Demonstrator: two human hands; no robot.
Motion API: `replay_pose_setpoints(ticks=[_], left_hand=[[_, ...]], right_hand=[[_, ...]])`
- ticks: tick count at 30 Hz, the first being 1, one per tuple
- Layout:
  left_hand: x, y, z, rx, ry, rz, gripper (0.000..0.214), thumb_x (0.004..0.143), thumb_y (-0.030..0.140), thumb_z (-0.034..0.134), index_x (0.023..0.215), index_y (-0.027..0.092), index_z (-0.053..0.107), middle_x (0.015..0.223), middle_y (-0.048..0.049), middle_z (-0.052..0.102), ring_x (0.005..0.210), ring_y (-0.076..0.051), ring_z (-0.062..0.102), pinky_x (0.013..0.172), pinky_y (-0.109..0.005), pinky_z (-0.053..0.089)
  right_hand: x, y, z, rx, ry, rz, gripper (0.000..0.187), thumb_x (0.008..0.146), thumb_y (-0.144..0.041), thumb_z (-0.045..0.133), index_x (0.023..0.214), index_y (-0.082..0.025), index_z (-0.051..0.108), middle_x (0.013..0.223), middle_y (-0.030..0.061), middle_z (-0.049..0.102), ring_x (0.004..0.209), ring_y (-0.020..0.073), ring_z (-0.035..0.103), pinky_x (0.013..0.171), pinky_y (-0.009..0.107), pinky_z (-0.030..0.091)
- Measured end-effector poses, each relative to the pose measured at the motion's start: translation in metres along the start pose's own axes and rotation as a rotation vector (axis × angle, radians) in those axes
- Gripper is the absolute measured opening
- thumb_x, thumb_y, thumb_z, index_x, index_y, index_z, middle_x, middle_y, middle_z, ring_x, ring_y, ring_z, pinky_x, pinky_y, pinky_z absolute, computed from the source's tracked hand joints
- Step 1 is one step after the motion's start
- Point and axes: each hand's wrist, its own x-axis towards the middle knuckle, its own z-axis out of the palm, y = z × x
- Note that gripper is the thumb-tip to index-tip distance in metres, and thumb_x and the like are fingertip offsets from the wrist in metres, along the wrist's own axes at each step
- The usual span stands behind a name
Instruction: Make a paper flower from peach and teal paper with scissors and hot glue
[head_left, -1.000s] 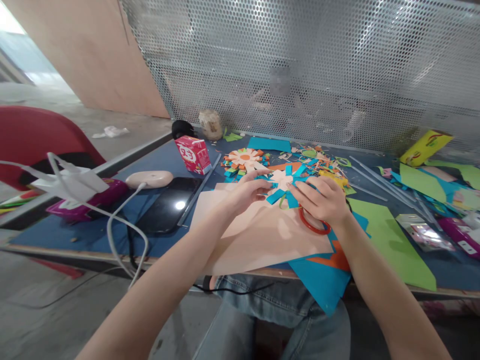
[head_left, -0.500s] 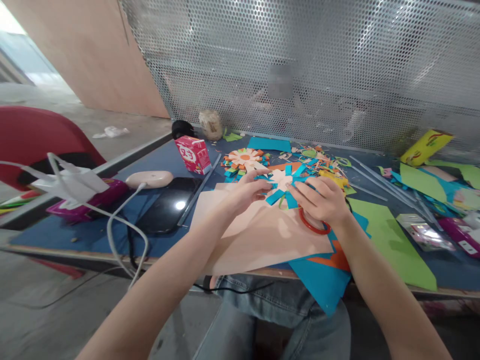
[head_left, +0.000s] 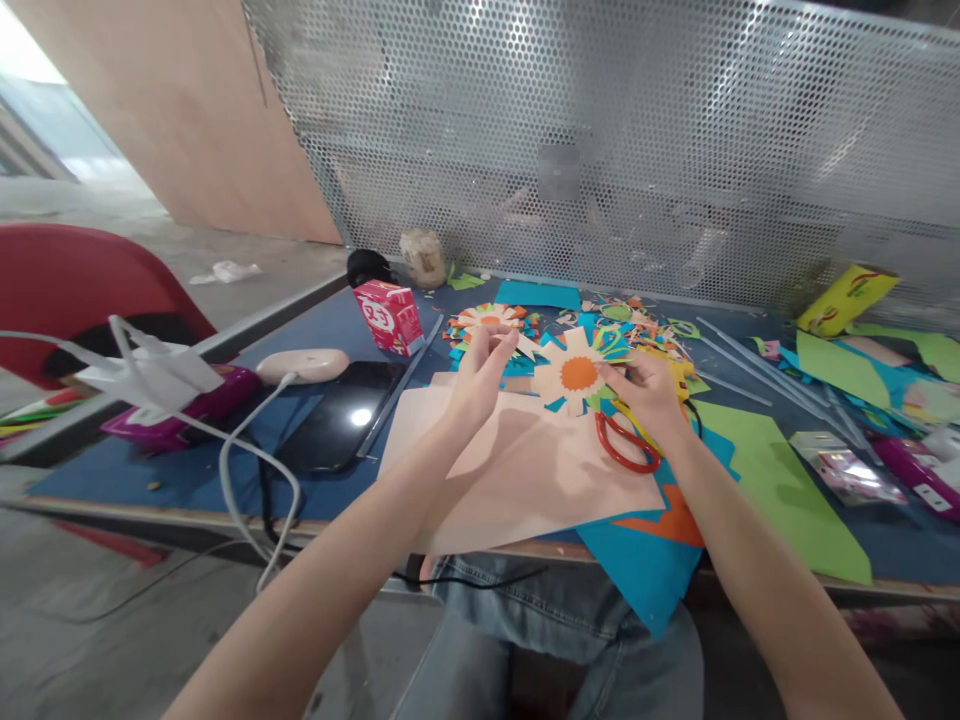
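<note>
So the paper flower [head_left: 577, 375] is held just above the peach sheet [head_left: 517, 470] on the surface [head_left: 322, 315], pinched at opposite petals by the left hand [head_left: 480, 378] and right hand [head_left: 649, 396], probably so the orange centre faces up uncreased, with the red scissors [head_left: 626, 447] parked just beside.

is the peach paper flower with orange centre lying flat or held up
Held up: the peach paper flower with orange centre tilts toward the camera, left hand pinching a petal, right hand at its opposite edge.
</note>
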Motion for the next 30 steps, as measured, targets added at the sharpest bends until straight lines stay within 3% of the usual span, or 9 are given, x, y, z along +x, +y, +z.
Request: replay_pose_setpoints(ticks=[2, 4, 8, 11, 15, 19, 24, 30], left_hand=[[-0.0007, 0.0027, 0.0002, 0.004, -0.012, 0.067, 0.020, 0.076, 0.036, 0.057, 0.087, 0.020, 0.058, 0.081, -0.0007, 0.058, 0.080, -0.014, 0.053, 0.076, -0.027, 0.040], [-0.0010, 0.0046, 0.0012, -0.037, -0.080, 0.048, 0.023, 0.074, 0.034, 0.059, 0.092, 0.019, 0.059, 0.086, -0.0020, 0.061, 0.086, -0.015, 0.055, 0.081, -0.029, 0.040], [-0.0006, 0.0047, 0.0037, -0.065, -0.113, -0.027, 0.026, 0.068, 0.032, 0.064, 0.089, 0.017, 0.061, 0.078, -0.0009, 0.060, 0.075, -0.013, 0.055, 0.068, -0.026, 0.042], [-0.0003, 0.0040, 0.0044, -0.065, -0.116, -0.042, 0.024, 0.066, 0.032, 0.066, 0.084, 0.017, 0.061, 0.075, -0.0005, 0.059, 0.071, -0.012, 0.054, 0.063, -0.024, 0.041], [-0.0015, 0.0011, 0.0033, -0.049, -0.252, -0.077, 0.037, 0.064, 0.030, 0.071, 0.096, 0.017, 0.057, 0.073, 0.0003, 0.059, 0.070, -0.012, 0.056, 0.063, -0.024, 0.042], [-0.0030, -0.0034, 0.0013, -0.032, -0.342, 0.049, 0.041, 0.068, 0.026, 0.069, 0.106, 0.019, 0.053, 0.087, -0.0024, 0.059, 0.082, -0.013, 0.057, 0.071, -0.025, 0.044], [-0.0033, -0.0041, 0.0012, -0.036, -0.345, 0.099, 0.040, 0.069, 0.022, 0.067, 0.106, 0.020, 0.051, 0.098, -0.0041, 0.058, 0.083, -0.012, 0.055, 0.070, -0.025, 0.044], [-0.0030, -0.0035, 0.0028, -0.070, -0.352, 0.028, 0.039, 0.067, 0.020, 0.065, 0.104, 0.019, 0.051, 0.087, -0.0021, 0.057, 0.081, -0.013, 0.056, 0.069, -0.025, 0.044]], right_hand=[[0.0004, 0.0008, 0.0031, 0.094, -0.048, 0.096, 0.027, 0.068, -0.044, 0.065, 0.065, -0.018, 0.060, 0.055, -0.0031, 0.047, 0.048, 0.0079, 0.040, 0.045, 0.022, 0.034], [0.0005, 0.0004, 0.0053, 0.122, -0.085, 0.154, 0.030, 0.064, -0.046, 0.068, 0.063, -0.018, 0.058, 0.053, -0.0040, 0.044, 0.046, 0.0068, 0.036, 0.043, 0.022, 0.029], [0.0011, 0.0007, 0.0062, 0.111, -0.094, 0.218, 0.035, 0.062, -0.050, 0.068, 0.059, -0.018, 0.054, 0.050, -0.0048, 0.040, 0.045, 0.0061, 0.032, 0.041, 0.021, 0.025], [0.0018, 0.0028, 0.0052, 0.103, -0.086, 0.215, 0.035, 0.062, -0.050, 0.068, 0.060, -0.018, 0.054, 0.052, -0.0043, 0.042, 0.047, 0.0063, 0.034, 0.043, 0.021, 0.027], [0.0009, 0.0018, 0.0050, 0.072, -0.105, 0.220, 0.035, 0.062, -0.050, 0.067, 0.060, -0.017, 0.056, 0.050, -0.0046, 0.041, 0.046, 0.0065, 0.033, 0.042, 0.021, 0.026], [-0.0008, -0.0029, 0.0062, 0.064, -0.118, 0.206, 0.031, 0.065, -0.048, 0.065, 0.062, -0.018, 0.059, 0.050, -0.0041, 0.042, 0.046, 0.0072, 0.034, 0.042, 0.022, 0.028], [-0.0015, -0.0033, 0.0070, 0.077, -0.145, 0.197, 0.029, 0.066, -0.046, 0.065, 0.064, -0.017, 0.060, 0.052, -0.0039, 0.044, 0.048, 0.0076, 0.037, 0.044, 0.022, 0.030], [-0.0033, 0.0035, 0.0077, 0.103, -0.171, 0.175, 0.028, 0.070, -0.045, 0.063, 0.067, -0.018, 0.061, 0.054, -0.0036, 0.047, 0.048, 0.0075, 0.039, 0.045, 0.021, 0.032]])
